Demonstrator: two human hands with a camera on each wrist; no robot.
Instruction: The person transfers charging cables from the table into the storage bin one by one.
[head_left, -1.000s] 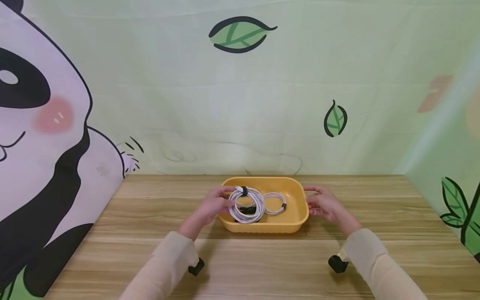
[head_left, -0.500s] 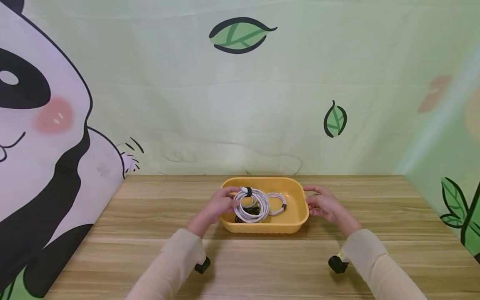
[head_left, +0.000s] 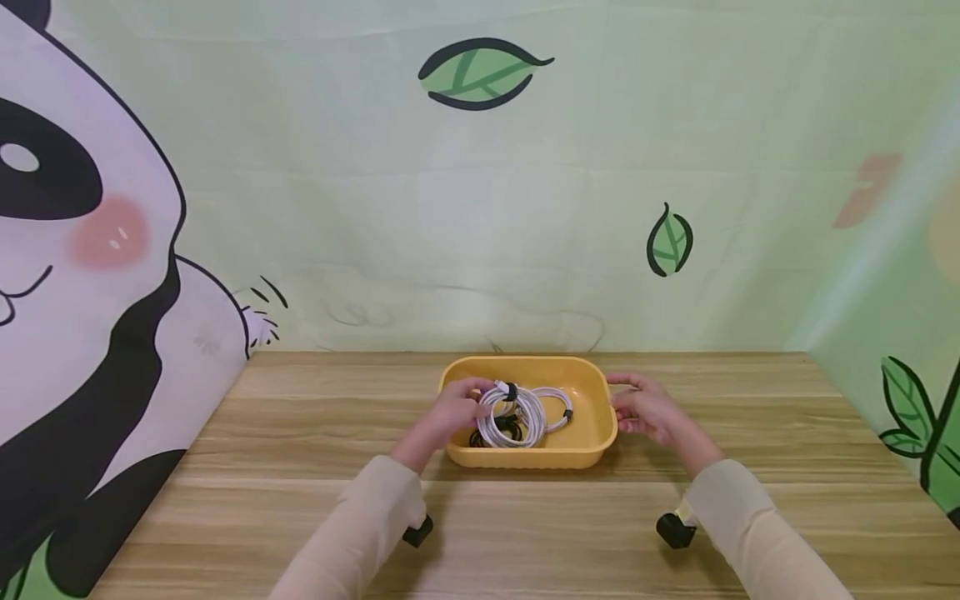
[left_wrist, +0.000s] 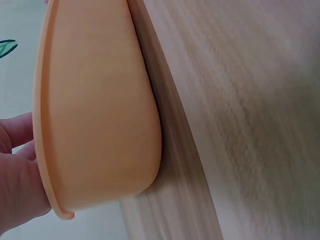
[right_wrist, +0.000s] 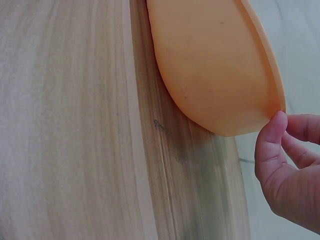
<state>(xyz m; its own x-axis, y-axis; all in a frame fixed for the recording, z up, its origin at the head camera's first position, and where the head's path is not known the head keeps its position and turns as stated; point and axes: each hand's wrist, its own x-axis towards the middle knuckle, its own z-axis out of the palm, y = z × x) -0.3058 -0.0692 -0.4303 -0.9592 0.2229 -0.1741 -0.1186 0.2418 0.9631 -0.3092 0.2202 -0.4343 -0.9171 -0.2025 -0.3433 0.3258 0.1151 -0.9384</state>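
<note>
My left hand (head_left: pixel 453 410) pinches a large coil of white cable (head_left: pixel 535 414), bound with a black strap, over the left part of a yellow plastic basin (head_left: pixel 525 458). Behind it in the basin lie a smaller coil of white cable (head_left: pixel 567 402) with a black tie and a bundle of black cable (head_left: pixel 512 427), partly hidden. At the opposite end, my right hand (head_left: pixel 647 408) grips the basin's rim, thumb outside in the right wrist view. The left wrist view shows the left hand (left_wrist: pixel 20 172) beyond the rim, its fingertips and the coil hidden by the wall.
The basin stands on a wooden table (head_left: pixel 540 533), near its back edge. Behind rises a pale green backdrop (head_left: pixel 360 183) printed with leaves and a panda. A small black block (head_left: pixel 675 530) sits under the right cuff, another black block (head_left: pixel 417 531) under the left.
My left hand has moved right and slightly down with the large white coil, further over the basin. More of the black cable shows. My right hand has stayed at the rim.
</note>
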